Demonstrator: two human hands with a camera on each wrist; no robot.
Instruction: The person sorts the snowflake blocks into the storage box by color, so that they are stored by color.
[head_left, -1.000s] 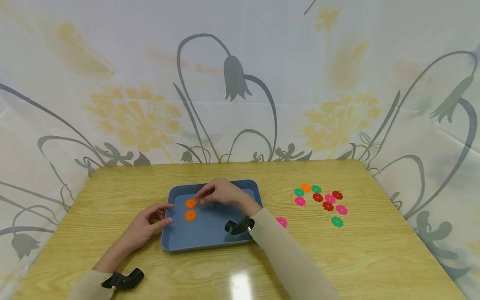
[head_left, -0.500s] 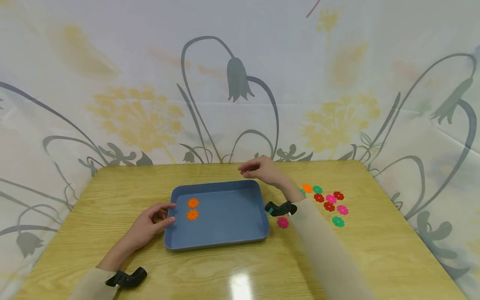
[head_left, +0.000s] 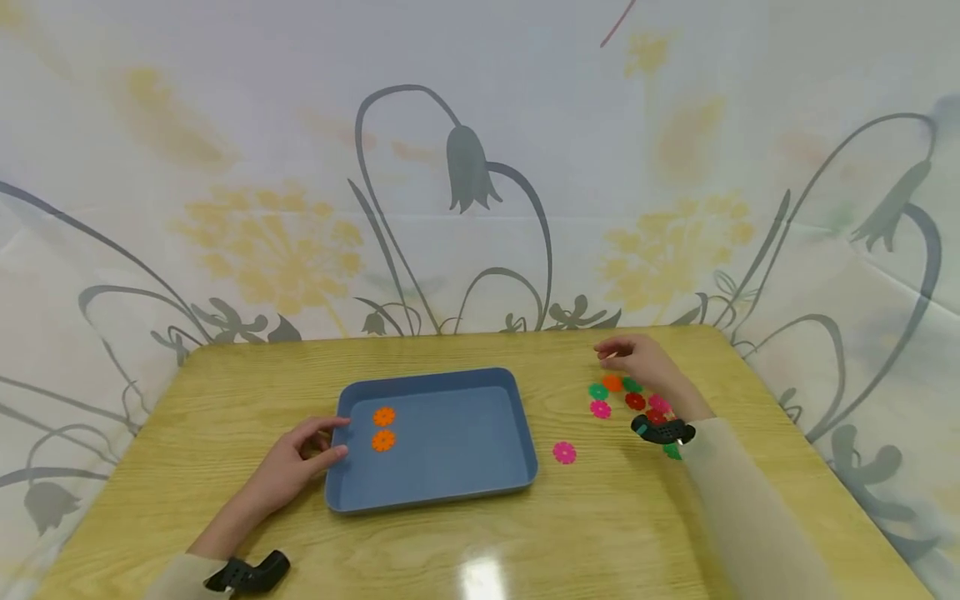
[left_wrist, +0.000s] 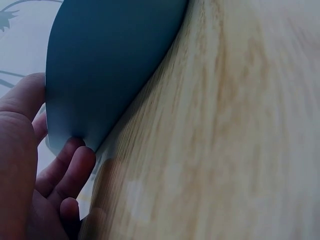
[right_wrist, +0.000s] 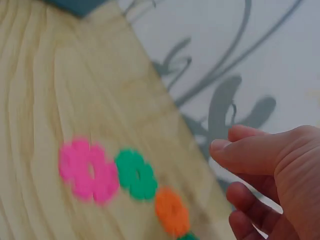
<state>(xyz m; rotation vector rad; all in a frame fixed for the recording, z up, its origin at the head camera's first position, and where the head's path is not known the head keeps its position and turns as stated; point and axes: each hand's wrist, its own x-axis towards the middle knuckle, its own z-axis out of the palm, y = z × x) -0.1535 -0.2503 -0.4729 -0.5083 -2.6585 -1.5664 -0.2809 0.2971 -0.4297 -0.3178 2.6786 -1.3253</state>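
Observation:
Two orange flower-shaped discs lie one behind the other in the left part of the blue tray. My left hand grips the tray's left side, thumb and fingers on its rim and wall; the left wrist view shows fingertips against the outer wall. My right hand hovers over the far edge of the disc group, empty, its fingers loosely bent. Beneath and beside it are an orange disc, a green disc and a pink disc, also visible in the right wrist view.
Several red, pink and green discs, such as a red one, lie right of the tray, partly hidden by my right wrist. A lone pink disc sits nearer the tray. A patterned cloth hangs behind the wooden table.
My right hand has left the orange discs in the tray and moved rightward, past the tray's far right corner, to above the loose discs. My left hand has stayed at the tray.

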